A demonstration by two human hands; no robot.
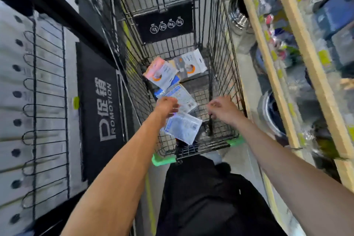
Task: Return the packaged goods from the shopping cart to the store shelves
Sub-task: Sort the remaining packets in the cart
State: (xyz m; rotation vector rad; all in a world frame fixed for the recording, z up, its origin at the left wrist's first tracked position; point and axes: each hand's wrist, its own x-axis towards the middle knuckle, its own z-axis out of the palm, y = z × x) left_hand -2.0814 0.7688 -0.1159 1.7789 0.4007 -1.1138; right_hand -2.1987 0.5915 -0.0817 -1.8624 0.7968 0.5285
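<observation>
Left hand point(166, 106) at frame centre gripping a blue-white packet point(183, 128) over the cart point(222, 74), right hand point(223, 110) loosely curled, empty, more packets point(162, 73) on cart floor, shelves point(268, 59) at right.

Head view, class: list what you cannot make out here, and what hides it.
- Print on the packets in the shopping cart: blurred, too small.
- Left hand grip on a packet: motion blur.
- Goods on the store shelves: blurred, cut off by the right edge.
</observation>
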